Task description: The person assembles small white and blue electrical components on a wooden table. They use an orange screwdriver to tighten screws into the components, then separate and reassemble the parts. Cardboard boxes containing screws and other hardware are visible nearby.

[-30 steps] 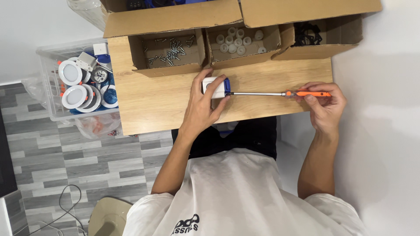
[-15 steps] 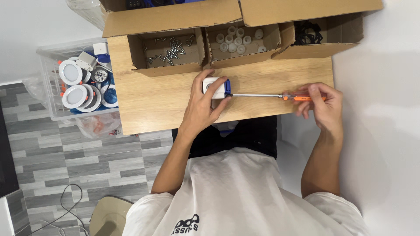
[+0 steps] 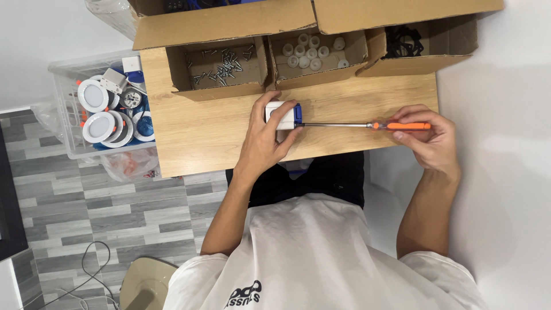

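Your left hand [image 3: 265, 138] is pressed over the small white and blue box [image 3: 282, 113] on the wooden table [image 3: 195, 138], fingers curled round its near side and thumb along its top, pinning it flat in front of the middle cardboard tray. Your right hand [image 3: 431, 136] is closed round the orange handle of the screwdriver [image 3: 367, 124], and the long steel shaft runs level across the table with its tip meeting the blue side of the box. Compared with half a second ago, more of the orange handle shows past your fingers, as it did a second ago, so your grip has shifted back along it while the tip has stayed at the box; that reads as turning and regripping, not withdrawing. The box itself has not moved. Behind it, one cardboard tray holds loose screws [image 3: 221, 64], the next small white caps [image 3: 310, 53], the third black parts [image 3: 403, 41]. A clear bin [image 3: 63, 123] of round white lamps [image 3: 93, 95] stands off the table's left end.
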